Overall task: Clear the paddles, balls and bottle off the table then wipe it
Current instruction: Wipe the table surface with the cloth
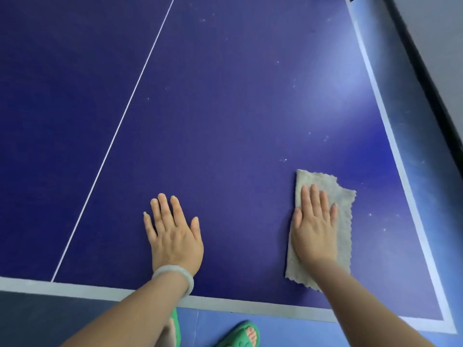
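The dark blue table-tennis table (225, 108) fills the view, with a thin white centre line running from the near edge up to the top. A grey cloth (343, 221) lies flat near the table's right front corner. My right hand (314, 226) presses flat on the cloth with straight fingers. My left hand (172, 231) rests flat on the bare table surface to the left, fingers spread, a pale bangle on its wrist. No paddles, balls or bottle are in view.
White border lines mark the table's near edge (75, 288) and right edge (400, 159). Small white specks dot the surface on the right half. Below the near edge are a light blue floor and my feet in green sandals (240, 334).
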`<state>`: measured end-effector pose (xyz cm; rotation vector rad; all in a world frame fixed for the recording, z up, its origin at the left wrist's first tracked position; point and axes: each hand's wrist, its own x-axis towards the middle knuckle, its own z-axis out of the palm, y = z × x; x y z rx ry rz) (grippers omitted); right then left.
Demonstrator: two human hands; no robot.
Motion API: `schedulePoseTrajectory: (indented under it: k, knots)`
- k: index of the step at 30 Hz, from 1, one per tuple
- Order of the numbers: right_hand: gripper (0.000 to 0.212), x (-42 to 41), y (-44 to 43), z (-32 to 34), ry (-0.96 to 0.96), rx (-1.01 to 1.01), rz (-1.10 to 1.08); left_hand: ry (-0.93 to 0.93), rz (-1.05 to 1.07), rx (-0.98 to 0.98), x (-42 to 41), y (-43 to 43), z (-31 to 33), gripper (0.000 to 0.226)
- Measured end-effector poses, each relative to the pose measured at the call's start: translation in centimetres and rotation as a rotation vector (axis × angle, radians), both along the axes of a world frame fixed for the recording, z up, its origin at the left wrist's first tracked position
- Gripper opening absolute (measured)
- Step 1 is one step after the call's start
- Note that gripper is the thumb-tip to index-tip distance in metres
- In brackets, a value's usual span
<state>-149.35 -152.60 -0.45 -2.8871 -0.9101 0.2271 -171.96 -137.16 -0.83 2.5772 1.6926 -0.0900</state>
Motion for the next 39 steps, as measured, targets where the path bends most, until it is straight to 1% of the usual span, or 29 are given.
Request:
schedulePoseTrajectory:
  k: [1, 3, 5, 7, 9, 10, 11, 12, 13, 15, 16, 18, 20, 21, 22, 23, 25, 27, 29, 30, 31, 34, 35, 37, 39]
  knots:
    - [0.057, -1.2, -0.3, -0.1, -0.008, 0.001, -0.038, 0.003, 0.003, 0.002, 0.0, 0.0, -0.1, 0.070]
    - [0.061, -4.3, 0.2, 0.1, -0.038, 0.021, -0.011, 0.000, 0.000, 0.007, -0.1, 0.0, -0.3, 0.070]
    - [0.060, -6.5, 1.8, 0.1, -0.041, 0.034, 0.145, -0.013, -0.005, 0.012, -0.1, 0.1, -0.3, 0.070]
    - [0.057, -7.0, 4.1, 0.0, -0.019, 0.042, 0.386, -0.023, -0.002, 0.014, 0.0, 0.0, -0.3, 0.069]
    - [0.055, -5.1, 6.4, 0.2, 0.026, 0.060, 0.586, -0.017, 0.001, 0.023, -0.1, 0.0, -0.2, 0.065]
    - [0.054, -3.3, 7.3, 0.3, 0.032, 0.061, 0.646, -0.013, 0.003, 0.025, -0.1, -0.1, -0.2, 0.064]
    - [0.053, -1.2, 8.0, 0.3, 0.028, 0.056, 0.657, -0.008, 0.007, 0.023, -0.2, 0.0, -0.2, 0.065]
    - [0.054, 1.1, 8.3, 0.3, 0.015, 0.049, 0.596, 0.000, 0.013, 0.015, -0.2, 0.0, -0.2, 0.066]
    - [0.054, 3.4, 8.1, 0.2, 0.003, 0.039, 0.461, 0.013, 0.015, 0.004, -0.2, 0.0, -0.1, 0.069]
    - [0.055, 6.8, 6.4, 0.2, 0.027, 0.035, 0.102, 0.029, 0.008, -0.009, 0.0, 0.0, 0.0, 0.072]
    - [0.056, 7.4, 5.4, 0.2, 0.048, 0.033, -0.043, 0.029, 0.004, -0.011, 0.0, 0.0, 0.0, 0.072]
    - [0.057, 6.1, 4.2, 0.2, 0.047, 0.029, -0.189, 0.030, 0.010, -0.016, 0.0, 0.0, 0.1, 0.072]
    - [0.057, 2.4, 4.5, 0.0, -0.004, 0.052, -0.212, 0.023, 0.009, -0.017, 0.0, 0.0, 0.2, 0.072]
    - [0.057, 0.1, 5.1, 0.0, -0.017, 0.060, -0.182, 0.020, 0.006, -0.014, 0.0, 0.0, 0.3, 0.072]
    - [0.057, -2.2, 5.8, 0.0, -0.030, 0.067, -0.106, 0.016, 0.002, -0.013, 0.0, 0.0, 0.3, 0.072]
    - [0.058, -4.5, 6.7, 0.0, -0.039, 0.069, 0.019, 0.011, 0.000, -0.012, 0.0, 0.0, 0.3, 0.072]
    - [0.058, -8.3, 8.2, -0.3, -0.034, 0.078, 0.336, 0.001, 0.003, -0.009, 0.1, -0.1, 0.4, 0.072]
    - [0.057, -9.1, 8.7, -0.3, 0.009, 0.082, 0.574, 0.002, 0.008, -0.002, 0.2, -0.1, 0.4, 0.072]
    - [0.056, -6.9, 8.3, -0.1, 0.016, 0.083, 0.669, 0.013, 0.010, -0.009, 0.2, -0.1, 0.4, 0.072]
    - [0.056, -5.3, 7.8, -0.1, 0.003, 0.082, 0.640, 0.016, 0.010, -0.015, 0.1, -0.1, 0.3, 0.072]
    - [0.056, -3.5, 6.9, -0.2, -0.007, 0.072, 0.546, 0.022, 0.009, -0.019, 0.1, -0.1, 0.3, 0.073]
    - [0.056, 0.4, 2.5, -0.3, -0.020, 0.045, 0.121, 0.024, 0.011, -0.023, 0.1, 0.0, 0.3, 0.073]
    - [0.056, 0.4, 0.9, -0.3, -0.018, 0.042, 0.033, 0.018, 0.011, -0.022, 0.1, 0.0, 0.3, 0.073]
    - [0.058, -1.1, -1.5, -0.3, -0.023, 0.033, -0.011, 0.001, 0.014, -0.016, 0.0, 0.0, 0.2, 0.073]
    - [0.061, -2.5, -2.6, -0.4, -0.023, 0.021, 0.018, -0.016, 0.012, -0.013, 0.0, 0.0, 0.3, 0.072]
